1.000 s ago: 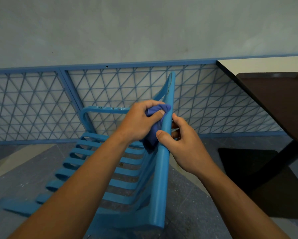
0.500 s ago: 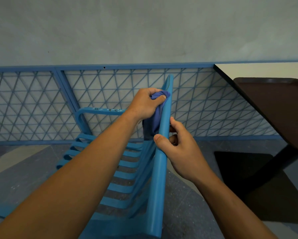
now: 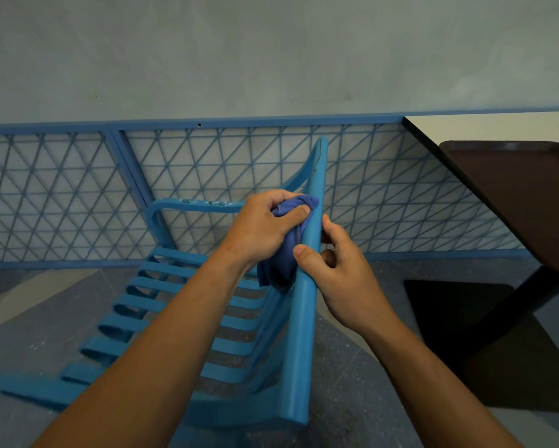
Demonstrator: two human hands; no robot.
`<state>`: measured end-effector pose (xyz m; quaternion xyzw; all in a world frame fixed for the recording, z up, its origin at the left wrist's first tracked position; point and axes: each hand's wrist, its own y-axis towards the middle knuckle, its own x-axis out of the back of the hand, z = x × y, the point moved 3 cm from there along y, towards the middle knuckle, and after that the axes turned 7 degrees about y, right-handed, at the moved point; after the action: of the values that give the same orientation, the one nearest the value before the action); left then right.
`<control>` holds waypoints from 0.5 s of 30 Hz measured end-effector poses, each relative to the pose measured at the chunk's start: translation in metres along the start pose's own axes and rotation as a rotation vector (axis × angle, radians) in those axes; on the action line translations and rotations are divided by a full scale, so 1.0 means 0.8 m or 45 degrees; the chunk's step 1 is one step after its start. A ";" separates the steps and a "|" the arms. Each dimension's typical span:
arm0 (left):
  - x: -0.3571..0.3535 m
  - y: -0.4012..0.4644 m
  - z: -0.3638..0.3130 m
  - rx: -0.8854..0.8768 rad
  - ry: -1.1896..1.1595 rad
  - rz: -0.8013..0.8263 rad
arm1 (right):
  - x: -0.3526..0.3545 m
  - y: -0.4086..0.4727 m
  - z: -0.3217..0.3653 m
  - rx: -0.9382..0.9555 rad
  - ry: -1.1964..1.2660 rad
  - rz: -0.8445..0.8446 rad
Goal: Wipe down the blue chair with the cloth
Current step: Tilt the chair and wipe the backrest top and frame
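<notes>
While the left hand [image 3: 258,229] bunched the soft, limp cloth [image 3: 286,250] against the tipped blue chair [image 3: 301,334] on the floor, right-hand fingers [image 3: 328,257] curled around its rigid, seemingly light frame edge, steadying it.

Cloth on chair rail, both hands engaged.
We see left hand [image 3: 261,226] pressing bunched cloth [image 3: 283,253] against blue chair [image 3: 304,318] rail; right hand [image 3: 343,273] grips rail just beside.

Smooth plastic chair [image 3: 299,334]; soft crumpled cloth [image 3: 283,260].
</notes>
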<state>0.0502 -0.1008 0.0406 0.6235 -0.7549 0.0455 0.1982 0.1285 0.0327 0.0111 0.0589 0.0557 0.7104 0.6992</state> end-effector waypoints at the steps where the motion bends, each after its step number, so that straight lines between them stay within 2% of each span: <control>1: -0.001 0.007 -0.001 0.006 0.004 0.005 | 0.000 0.000 0.000 -0.007 0.016 0.006; 10: -0.013 0.107 -0.001 0.070 0.189 -0.096 | 0.002 0.004 -0.007 -0.025 0.028 0.007; 15: -0.016 0.119 -0.006 0.114 0.243 -0.098 | 0.006 0.003 -0.003 -0.034 -0.040 0.001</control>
<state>-0.0377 -0.0669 0.0579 0.6532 -0.7052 0.1306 0.2429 0.1258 0.0376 0.0095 0.0607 0.0351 0.7103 0.7003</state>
